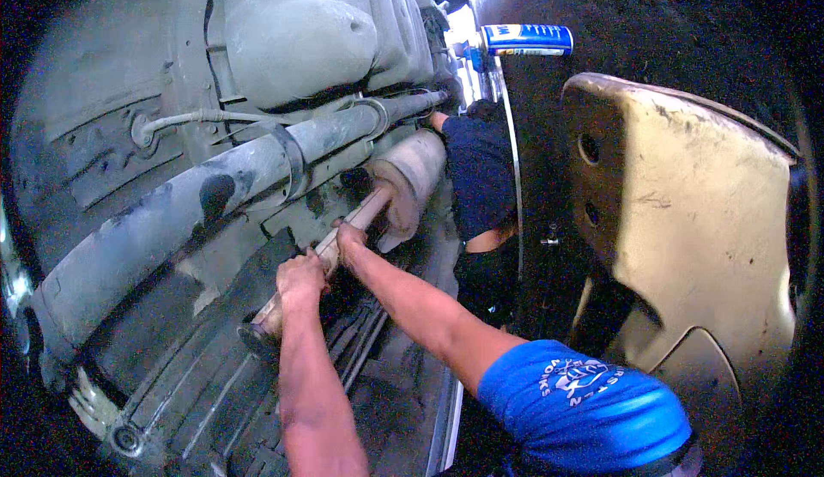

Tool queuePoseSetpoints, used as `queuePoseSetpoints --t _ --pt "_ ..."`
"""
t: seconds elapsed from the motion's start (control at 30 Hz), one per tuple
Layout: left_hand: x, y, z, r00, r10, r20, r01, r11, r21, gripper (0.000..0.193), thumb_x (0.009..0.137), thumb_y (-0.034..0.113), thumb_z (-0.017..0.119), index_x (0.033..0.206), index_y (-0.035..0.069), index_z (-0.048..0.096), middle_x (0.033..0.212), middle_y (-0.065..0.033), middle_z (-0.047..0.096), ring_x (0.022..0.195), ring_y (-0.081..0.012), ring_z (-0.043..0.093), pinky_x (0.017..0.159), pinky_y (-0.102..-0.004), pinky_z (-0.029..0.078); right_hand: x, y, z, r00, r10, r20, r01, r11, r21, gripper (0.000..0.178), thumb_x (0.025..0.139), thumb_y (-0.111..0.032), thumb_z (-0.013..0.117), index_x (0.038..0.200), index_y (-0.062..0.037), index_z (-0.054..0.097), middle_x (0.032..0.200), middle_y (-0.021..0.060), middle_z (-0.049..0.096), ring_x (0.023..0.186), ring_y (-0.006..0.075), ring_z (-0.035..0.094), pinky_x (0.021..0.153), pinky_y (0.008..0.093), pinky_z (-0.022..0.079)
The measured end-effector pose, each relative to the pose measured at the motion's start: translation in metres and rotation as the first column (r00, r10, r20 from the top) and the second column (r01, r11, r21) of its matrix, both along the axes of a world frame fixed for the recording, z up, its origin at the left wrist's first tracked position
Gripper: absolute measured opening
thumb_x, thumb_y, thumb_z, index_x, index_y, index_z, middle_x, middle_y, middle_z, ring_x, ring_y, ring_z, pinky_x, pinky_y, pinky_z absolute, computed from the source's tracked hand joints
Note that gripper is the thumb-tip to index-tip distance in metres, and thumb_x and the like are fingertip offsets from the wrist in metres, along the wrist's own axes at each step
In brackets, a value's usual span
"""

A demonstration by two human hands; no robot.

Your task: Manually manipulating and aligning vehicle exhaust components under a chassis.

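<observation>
My left hand (pixel 301 276) is wrapped round the exhaust pipe (pixel 367 211), nearer its lower-left end. Just above it, my right hand (pixel 348 242) grips the same pipe, its arm reaching in from a blue sleeve. The pipe slants from a flanged lower-left end up to a light-coloured muffler (pixel 410 172). Some of the pipe is hidden behind my fingers. Close above the muffler runs a long grey driveshaft-like tube (pixel 240 172) with a strap-like bracket (pixel 294 164) around it.
A large grey tank (pixel 296 35) hangs from the vehicle's underside. Beyond the muffler a co-worker in a dark shirt (pixel 482 168) reaches one hand toward the underbody. A blue spray can (pixel 528 40) appears at the upper right. A big scuffed beige panel (pixel 695 194) stands at right.
</observation>
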State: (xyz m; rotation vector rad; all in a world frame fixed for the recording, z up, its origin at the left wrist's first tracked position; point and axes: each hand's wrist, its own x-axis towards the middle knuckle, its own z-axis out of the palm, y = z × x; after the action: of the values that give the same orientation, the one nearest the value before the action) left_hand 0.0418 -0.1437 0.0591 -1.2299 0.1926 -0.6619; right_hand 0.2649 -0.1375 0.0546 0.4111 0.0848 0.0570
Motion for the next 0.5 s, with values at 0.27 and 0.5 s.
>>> queuePoseSetpoints --t 0.27,0.5 --pt "0.012 0.032 0.013 0.998 -0.038 0.043 0.04 0.998 -0.042 0.04 0.09 0.017 0.052 0.127 0.003 0.056 0.097 -0.0126 0.072 0.091 -0.027 0.071 0.078 -0.039 0.056 -0.022 0.023 -0.004 0.977 -0.088 0.195 0.052 0.982 0.184 0.061 0.07 -0.029 0.078 0.117 0.007 0.061 0.11 0.0174 0.067 0.09 0.0287 0.065 0.079 0.0398 0.052" --pt "0.011 0.029 0.007 0.999 -0.033 0.01 0.033 0.999 -0.023 0.038 0.091 0.017 0.051 0.126 0.004 0.057 0.099 -0.0128 0.072 0.09 -0.0269 0.071 0.077 -0.0386 0.057 -0.042 0.009 -0.022 0.988 -0.094 0.12 0.096 0.995 -0.008 0.063 0.067 -0.029 0.08 0.114 0.0088 0.062 0.109 0.0169 0.067 0.09 0.0299 0.065 0.081 0.0403 0.051"
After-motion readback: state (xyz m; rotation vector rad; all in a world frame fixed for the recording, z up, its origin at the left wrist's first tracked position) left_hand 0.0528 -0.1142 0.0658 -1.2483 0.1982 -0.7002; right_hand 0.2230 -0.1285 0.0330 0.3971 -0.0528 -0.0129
